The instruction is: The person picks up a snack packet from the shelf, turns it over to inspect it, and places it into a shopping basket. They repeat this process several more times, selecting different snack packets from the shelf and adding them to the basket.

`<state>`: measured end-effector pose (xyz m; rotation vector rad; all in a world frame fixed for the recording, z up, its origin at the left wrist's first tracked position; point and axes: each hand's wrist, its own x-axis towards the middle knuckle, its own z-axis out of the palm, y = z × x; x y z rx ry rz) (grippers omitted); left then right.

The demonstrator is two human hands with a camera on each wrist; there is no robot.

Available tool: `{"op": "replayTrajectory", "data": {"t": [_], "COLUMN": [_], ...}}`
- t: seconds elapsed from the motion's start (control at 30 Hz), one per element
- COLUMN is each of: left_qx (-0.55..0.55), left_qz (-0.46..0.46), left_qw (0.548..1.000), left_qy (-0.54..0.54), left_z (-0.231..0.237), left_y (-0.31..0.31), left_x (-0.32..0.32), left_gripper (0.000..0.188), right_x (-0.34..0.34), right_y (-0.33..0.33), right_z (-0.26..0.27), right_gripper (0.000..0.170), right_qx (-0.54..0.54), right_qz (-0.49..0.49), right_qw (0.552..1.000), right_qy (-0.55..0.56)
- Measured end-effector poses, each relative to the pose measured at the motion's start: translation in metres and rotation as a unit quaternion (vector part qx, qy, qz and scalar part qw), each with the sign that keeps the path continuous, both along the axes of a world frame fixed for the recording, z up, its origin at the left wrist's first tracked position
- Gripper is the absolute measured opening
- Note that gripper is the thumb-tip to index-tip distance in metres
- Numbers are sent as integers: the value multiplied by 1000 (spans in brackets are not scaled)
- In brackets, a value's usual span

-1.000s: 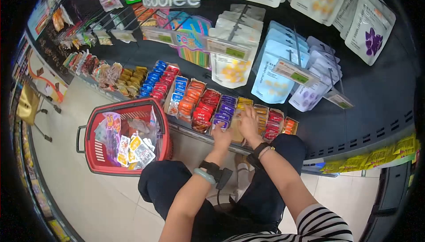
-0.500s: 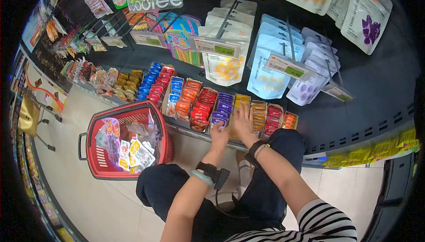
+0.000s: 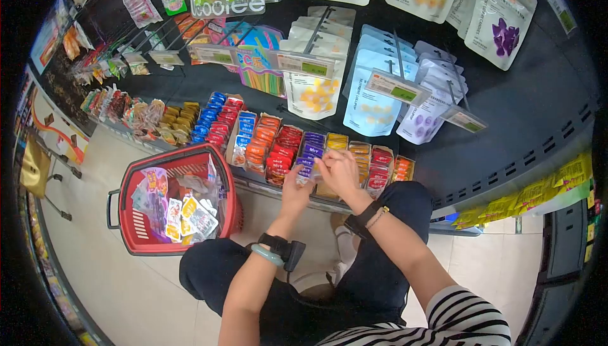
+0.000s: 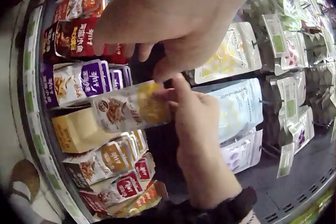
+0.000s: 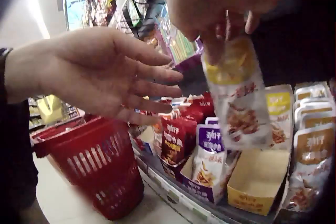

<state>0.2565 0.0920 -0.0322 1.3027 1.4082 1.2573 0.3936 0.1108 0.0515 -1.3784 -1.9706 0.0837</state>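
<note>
My right hand (image 3: 340, 172) pinches the yellow top end of a white-and-yellow snack packet (image 5: 239, 98), which hangs over the row of boxes. In the left wrist view the right hand (image 4: 197, 124) has thumb and fingertips on the packet's end. Beside it, my left hand (image 5: 105, 71) is spread with fingers extended towards the packet, apart from it. Under the packet is a yellow cardboard box (image 5: 257, 182) with its bare inside showing at the front and a similar packet at its back. The purple box of packets (image 4: 79, 85) stands next to it.
A red shopping basket (image 3: 237, 213) with several packets inside stands on the floor to the left. More boxes of red packets (image 3: 283, 156) and orange packets (image 3: 258, 146) line the low shelf. Pouches (image 3: 380, 86) hang on hooks with price tags above.
My right hand has come up from the yellow box and moved left, with a packet now pinched in it. My left hand has drawn slightly left from the purple box.
</note>
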Motion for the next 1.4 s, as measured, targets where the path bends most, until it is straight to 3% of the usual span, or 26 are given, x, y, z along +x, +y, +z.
{"op": "replayTrajectory", "data": {"t": [0.07,0.1,0.13,0.17,0.2,0.3,0.33,0.4,0.47,0.53,0.57,0.6,0.67,0.7,0.73,0.83,0.97,1.07,1.13,1.2,1.23,1.4], "left_qx": [55,55,-30,-115,-115,-91,-91,-78,-72,-50,-56,-56,-50,-43,-42,-32,-52,-77,-75,-36,-11,36], "left_qz": [-71,-68,-108,-144,-137,-88,-76,-34,-9,21,30,36,16,21,27,-8,-32,73,95,122,129,144], "left_qw": [992,992,985,967,968,973,974,975,976,969,965,965,868,830,831,772,766,837,835,793,807,872], "left_qy": [-86,-86,-132,-178,-178,-192,-192,-206,-208,-240,-255,-255,-494,-555,-554,-635,-640,-537,-537,-596,-577,-467], "left_z": [19,33,49,64,76,102,109,123,129,131,134,134,133,132,132,138,137,136,143,161,155,152], "left_y": [-9,-15,-20,-26,-31,-43,-48,-58,-67,-74,-78,-79,-82,-82,-83,-88,-90,-90,-90,-94,-90,-91], "left_x": [-9,-16,-25,-33,-39,-60,-68,-84,-101,-116,-122,-128,-139,-141,-145,-156,-170,-178,-182,-181,-185,-189], "left_gripper": [29,29,25,22,22,17,17,16,16,17,17,17,19,20,20,19,19,24,28,33,39,34], "right_x": [-6,-10,-15,-16,-22,-43,-49,-62,-74,-88,-95,-101,-118,-128,-135,-149,-153,-158,-164,-168,-171,-175], "right_y": [-4,-7,-8,-2,-1,-7,-7,-5,-10,-23,-26,-29,-39,-43,-45,-54,-50,-48,-50,-51,-51,-50], "right_z": [14,19,21,14,15,33,33,35,38,58,58,56,55,48,43,45,62,61,55,53,48,44], "right_gripper": [24,26,29,22,22,10,10,12,16,27,38,32,27,22,23,24,24,21,17,16,15,14], "right_qx": [21,-27,-76,-40,-44,-138,-145,-174,-195,-312,-339,-379,-435,-451,-439,-447,-518,-530,-439,-438,-419,-410], "right_qz": [41,54,67,91,98,93,102,146,184,236,248,292,328,352,375,383,353,349,334,322,314,309], "right_qw": [997,988,969,967,965,880,878,823,832,753,755,710,721,704,725,708,692,694,727,728,732,734], "right_qy": [61,143,225,236,238,444,444,520,485,529,504,517,428,420,376,391,358,339,408,417,436,444]}}
